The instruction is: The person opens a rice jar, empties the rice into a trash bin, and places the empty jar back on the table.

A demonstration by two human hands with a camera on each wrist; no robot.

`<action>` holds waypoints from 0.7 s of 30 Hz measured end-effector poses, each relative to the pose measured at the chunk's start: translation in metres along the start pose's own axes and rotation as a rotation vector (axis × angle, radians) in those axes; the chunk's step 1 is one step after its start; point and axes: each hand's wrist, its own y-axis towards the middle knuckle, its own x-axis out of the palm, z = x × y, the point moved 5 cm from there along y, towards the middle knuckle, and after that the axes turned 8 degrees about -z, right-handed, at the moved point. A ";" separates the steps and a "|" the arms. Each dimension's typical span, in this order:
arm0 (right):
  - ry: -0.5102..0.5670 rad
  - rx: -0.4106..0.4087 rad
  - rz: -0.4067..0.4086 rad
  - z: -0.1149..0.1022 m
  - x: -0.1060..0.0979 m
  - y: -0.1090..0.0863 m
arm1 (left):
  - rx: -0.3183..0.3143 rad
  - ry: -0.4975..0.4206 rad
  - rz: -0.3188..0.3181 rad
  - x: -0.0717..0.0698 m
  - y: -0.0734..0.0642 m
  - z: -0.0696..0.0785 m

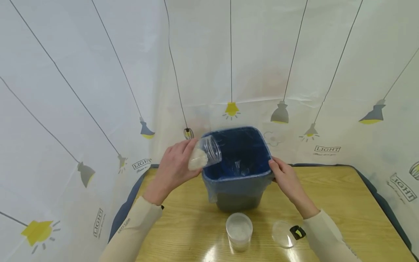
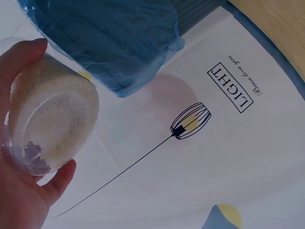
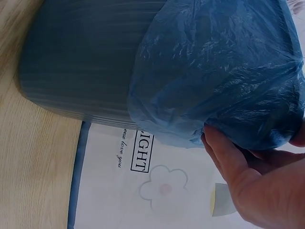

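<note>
My left hand (image 1: pixel 178 162) grips a clear plastic jar (image 1: pixel 212 150), tipped with its open mouth over the left rim of a blue trash bin (image 1: pixel 239 198). Pale, off-white grainy or powdery contents (image 2: pixel 62 114) lie in the bottom part of the jar. A thin blue bag (image 3: pixel 214 71) lines the bin and folds over its rim. At the bin's right rim, my right hand (image 1: pixel 286 178) holds the edge, thumb on top and fingers against the bag outside. Clear film shows inside the bin.
On the wooden table (image 1: pixel 176 225), a second clear container (image 1: pixel 239 229) with whitish contents stands before the bin. A clear round lid (image 1: pixel 284 234) lies right of it, near my right sleeve. A white sheet (image 1: pixel 203 54) printed with lamps hangs behind and around the table.
</note>
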 end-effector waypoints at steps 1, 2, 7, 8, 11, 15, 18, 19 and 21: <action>0.001 0.002 0.000 0.001 0.000 0.000 | 0.004 0.013 -0.009 0.000 0.002 0.000; 0.002 0.005 0.000 0.001 0.000 0.000 | 0.010 0.026 -0.017 0.001 0.004 0.000; 0.008 0.012 -0.004 0.004 0.000 0.000 | 0.039 0.083 -0.056 0.000 0.013 0.002; 0.008 0.010 -0.004 0.005 0.000 0.000 | 0.044 0.094 -0.062 0.000 0.014 0.002; 0.012 0.003 -0.001 0.005 0.000 0.000 | 0.050 0.117 -0.083 -0.001 0.017 0.001; 0.009 -0.011 0.006 0.004 0.000 -0.001 | 0.062 0.138 -0.096 0.000 0.019 -0.001; 0.004 -0.017 0.004 0.003 0.001 -0.001 | 0.079 0.163 -0.095 0.001 0.019 -0.002; 0.001 -0.019 0.006 0.003 0.001 -0.001 | 0.084 0.170 -0.097 0.001 0.019 -0.003; 0.000 -0.023 0.006 0.003 0.001 -0.001 | 0.091 0.183 -0.106 0.002 0.018 -0.004</action>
